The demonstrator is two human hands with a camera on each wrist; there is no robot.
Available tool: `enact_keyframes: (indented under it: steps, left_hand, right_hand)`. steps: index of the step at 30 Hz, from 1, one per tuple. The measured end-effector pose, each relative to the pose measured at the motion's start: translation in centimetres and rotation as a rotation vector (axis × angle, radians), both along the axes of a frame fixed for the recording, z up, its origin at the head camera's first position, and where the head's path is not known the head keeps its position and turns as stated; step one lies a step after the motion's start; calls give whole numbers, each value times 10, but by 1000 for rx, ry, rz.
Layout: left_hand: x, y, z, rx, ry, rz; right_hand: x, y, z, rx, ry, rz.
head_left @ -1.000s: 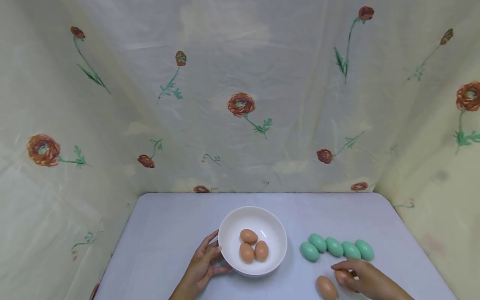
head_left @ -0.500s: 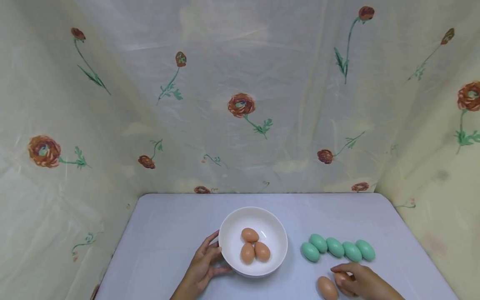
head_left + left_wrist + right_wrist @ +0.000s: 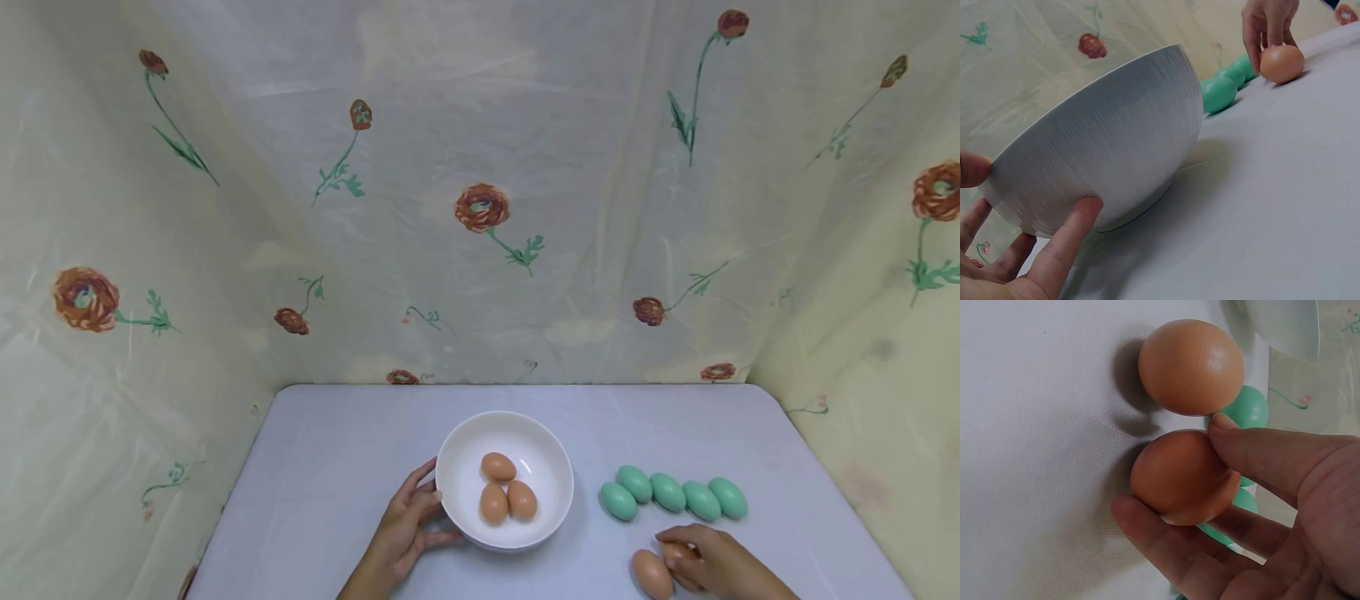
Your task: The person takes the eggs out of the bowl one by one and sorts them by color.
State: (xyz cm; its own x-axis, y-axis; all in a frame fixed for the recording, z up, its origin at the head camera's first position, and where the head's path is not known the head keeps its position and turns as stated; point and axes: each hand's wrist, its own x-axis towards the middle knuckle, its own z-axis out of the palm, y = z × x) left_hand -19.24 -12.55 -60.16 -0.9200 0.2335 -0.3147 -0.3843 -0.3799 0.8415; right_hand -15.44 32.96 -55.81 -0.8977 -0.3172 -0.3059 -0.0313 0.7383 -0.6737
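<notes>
My left hand (image 3: 406,530) rests against the left side of a white bowl (image 3: 457,515), its thumb and fingertips spread over the outer wall. Three brown eggs (image 3: 494,504) lie together inside the bowl. At the front right, my right hand (image 3: 720,560) pinches another brown egg (image 3: 1179,475) between thumb and fingers, low over the table. Right beside it lies a loose brown egg (image 3: 652,574). Behind that hand, several green eggs (image 3: 668,492) lie in a row on the table, partly hidden behind fingers in the right wrist view.
A white cloth covers the table (image 3: 337,433), which has rounded far corners. Cream curtains (image 3: 480,317) printed with red flowers hang behind it and on both sides. The bowl stands left of the row of green eggs, with table between them.
My right hand has edged slightly left with its egg, closer to the loose brown egg. One egg in the bowl has tilted a little. My left hand stays at the bowl.
</notes>
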Motion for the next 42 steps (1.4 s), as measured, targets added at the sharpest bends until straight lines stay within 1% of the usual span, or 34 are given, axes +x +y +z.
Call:
enact_keyframes:
  steps: [2, 5, 9, 13, 15, 17, 19, 21, 23, 24, 25, 27, 31, 34, 37, 40, 42]
  left_hand:
    - [0, 0, 0, 0, -2, 2]
    - [-1, 0, -1, 2, -6, 5]
    - [-1, 0, -2, 6, -4, 5]
    - [-1, 0, -2, 4, 0, 6]
    - [-1, 0, -2, 4, -1, 7]
    - [-2, 0, -2, 5, -2, 8]
    - [-2, 0, -2, 6, -3, 9]
    - [-2, 0, -2, 4, -3, 9]
    - [-2, 1, -2, 3, -3, 11]
    - [-2, 1, -2, 2, -3, 11]
    - [-2, 1, -2, 3, -4, 12]
    - [-2, 1, -2, 3, -6, 13]
    - [-1, 0, -3, 6, -8, 14]
    - [-2, 0, -2, 5, -10, 18]
    - [-2, 0, -2, 2, -11, 21]
    - [-2, 0, -1, -1, -8, 18]
    - [-2, 0, -1, -1, -8, 18]
  right_hand:
    - [0, 0, -1, 13, 26, 12]
    - [1, 0, -1, 16, 33, 10]
    - [2, 1, 1, -34, 8, 12]
    - [3, 4, 4, -111, -18, 40]
    - [2, 5, 7, -116, -27, 52]
    - [0, 5, 12, -87, -37, 48]
    - [-3, 4, 18, -33, -33, 35]
    - [-8, 1, 25, 27, -33, 0]
    - [-12, -2, 33, 52, -12, -12]
    - [-14, -4, 37, 56, 9, -6]
    - [-17, -7, 42, 58, 33, 8]
    - [-21, -13, 50, 47, 97, 68]
    - [-34, -38, 67, 36, 204, 187]
    - [-46, -66, 79, 24, 189, 211]
    - [-57, -93, 88, 15, 206, 264]
    - [-68, -116, 91, 15, 269, 339]
    - [-74, -130, 91, 19, 294, 385]
